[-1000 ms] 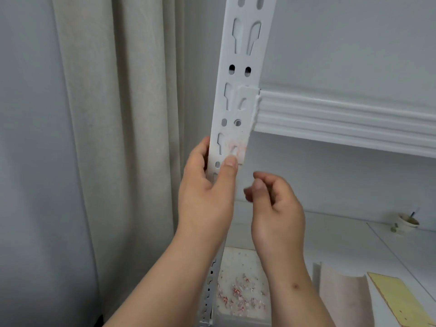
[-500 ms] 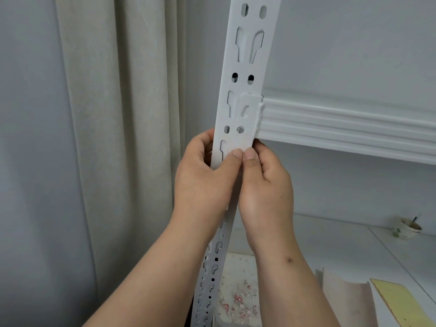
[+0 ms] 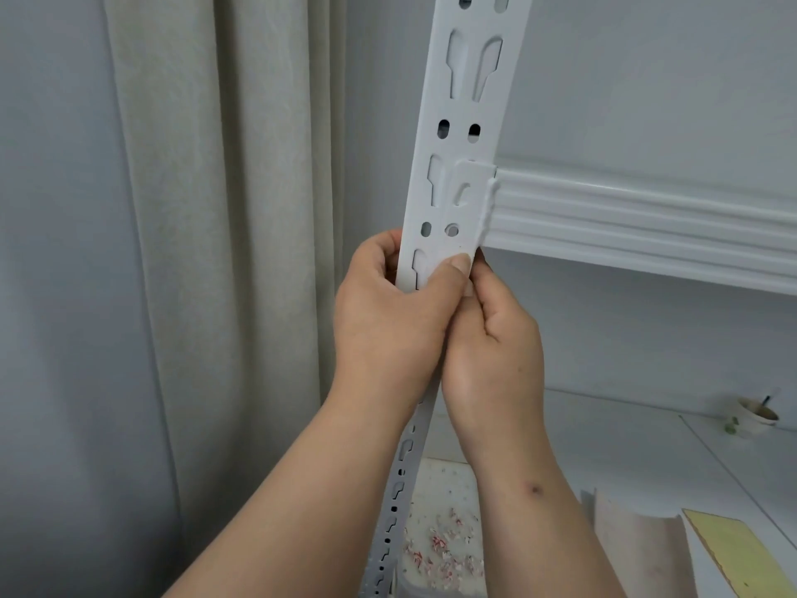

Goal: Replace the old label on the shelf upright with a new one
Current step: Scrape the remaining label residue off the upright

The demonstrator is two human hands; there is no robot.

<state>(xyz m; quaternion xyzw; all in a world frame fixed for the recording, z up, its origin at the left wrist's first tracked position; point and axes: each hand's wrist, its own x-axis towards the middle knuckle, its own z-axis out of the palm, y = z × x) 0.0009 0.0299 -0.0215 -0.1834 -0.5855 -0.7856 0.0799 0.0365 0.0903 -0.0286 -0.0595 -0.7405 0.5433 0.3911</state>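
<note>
Left hand (image 3: 388,321) grips upright (image 3: 470,123); right hand (image 3: 496,338) seemingly pinching.

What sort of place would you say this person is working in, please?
Probably a home or storage room: a white slotted metal shelf upright with its beam, a beige curtain alongside, and a paper cup on the lower shelf.

counts, head view: 2 hands, left hand (image 3: 388,321) and right hand (image 3: 496,351), both on 1 white shelf upright (image 3: 468,101). 1 shelf beam (image 3: 647,226) hooked into it. 1 curtain (image 3: 224,252). 1 small cup (image 3: 754,418) on the surface far right. 1 yellow sheet (image 3: 733,550), 1 beige sheet (image 3: 634,550). 1 tray of label scraps (image 3: 444,541), scraps too small to count.
</note>
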